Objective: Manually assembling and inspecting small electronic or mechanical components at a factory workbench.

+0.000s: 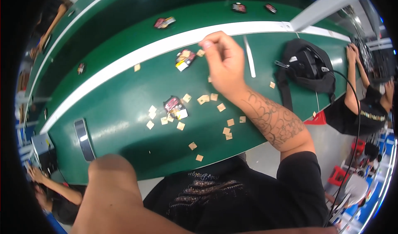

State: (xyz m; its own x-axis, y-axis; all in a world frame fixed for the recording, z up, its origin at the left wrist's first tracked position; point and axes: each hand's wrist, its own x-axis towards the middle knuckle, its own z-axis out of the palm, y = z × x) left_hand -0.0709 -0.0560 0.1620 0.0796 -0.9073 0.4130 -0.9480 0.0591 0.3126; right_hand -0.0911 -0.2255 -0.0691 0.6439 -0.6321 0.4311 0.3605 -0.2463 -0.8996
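Factory-type workshop; long green bench (112, 109) with white rail (186, 38); green strip (199, 17) beyond bears small dark packages (239, 7); co-workers (346, 113) at either end; red stools (338, 175) at right.

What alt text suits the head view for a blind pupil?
A person's right hand, fingers curled, reaches over a green table beside a small dark packet, with tan squares scattered nearby. A black bag lies to the right; the left hand is out of view.
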